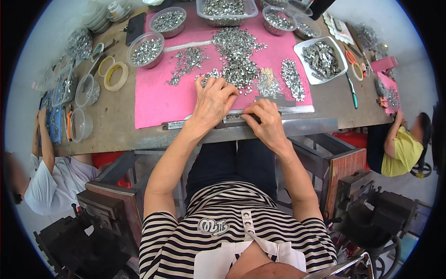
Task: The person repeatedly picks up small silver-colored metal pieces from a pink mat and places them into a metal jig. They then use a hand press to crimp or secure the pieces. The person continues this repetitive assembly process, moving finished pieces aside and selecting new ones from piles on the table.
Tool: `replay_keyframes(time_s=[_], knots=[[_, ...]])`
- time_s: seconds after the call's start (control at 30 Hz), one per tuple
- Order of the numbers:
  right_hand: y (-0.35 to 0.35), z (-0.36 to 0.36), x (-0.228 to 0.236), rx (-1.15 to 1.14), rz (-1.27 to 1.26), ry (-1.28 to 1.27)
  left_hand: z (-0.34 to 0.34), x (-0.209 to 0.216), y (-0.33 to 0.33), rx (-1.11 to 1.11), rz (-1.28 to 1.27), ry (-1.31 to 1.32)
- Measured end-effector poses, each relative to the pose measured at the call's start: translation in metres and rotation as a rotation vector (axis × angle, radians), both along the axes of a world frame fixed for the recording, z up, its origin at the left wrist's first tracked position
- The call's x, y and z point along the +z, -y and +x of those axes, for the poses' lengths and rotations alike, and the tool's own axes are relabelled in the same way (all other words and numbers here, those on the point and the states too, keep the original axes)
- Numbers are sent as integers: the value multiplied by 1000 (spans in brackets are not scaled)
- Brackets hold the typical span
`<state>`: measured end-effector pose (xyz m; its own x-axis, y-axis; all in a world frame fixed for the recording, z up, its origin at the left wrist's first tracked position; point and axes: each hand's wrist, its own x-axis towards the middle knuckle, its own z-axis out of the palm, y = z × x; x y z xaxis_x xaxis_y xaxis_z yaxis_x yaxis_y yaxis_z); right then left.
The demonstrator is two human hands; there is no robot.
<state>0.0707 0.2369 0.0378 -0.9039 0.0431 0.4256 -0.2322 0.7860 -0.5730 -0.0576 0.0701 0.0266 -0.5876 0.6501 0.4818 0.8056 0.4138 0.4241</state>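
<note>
My left hand (214, 99) lies palm down on the pink mat (158, 100), fingers spread over the near edge of a heap of small silver metal pieces (237, 58). A long metal strip (179, 124) runs along the mat's near edge. My right hand (265, 122) pinches at this strip, where a row of small pieces sits; whether its fingers hold a piece is hidden. Both hands are close together at the table's front edge.
Clear bowls (146, 50) and tubs (226, 10) of metal pieces ring the mat; a white tray (321, 59) holds more at right. Tape rolls (116, 76), scissors (353, 60) and a pen lie about. People sit at the left (46, 179) and right (399, 149) table ends. Iron presses stand below.
</note>
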Motion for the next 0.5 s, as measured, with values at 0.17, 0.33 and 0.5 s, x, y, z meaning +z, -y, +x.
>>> replay_keyframes(time_s=[0.17,0.33,0.5], knots=[[-2,2,-2,27,10,-33,-2,0,5,16,26,64],[-7,-1,1,70,-13,24,-1,-1,1,23,19,54],[-14,-23,-7,12,-15,-78,0,-3,-3,25,8,21]])
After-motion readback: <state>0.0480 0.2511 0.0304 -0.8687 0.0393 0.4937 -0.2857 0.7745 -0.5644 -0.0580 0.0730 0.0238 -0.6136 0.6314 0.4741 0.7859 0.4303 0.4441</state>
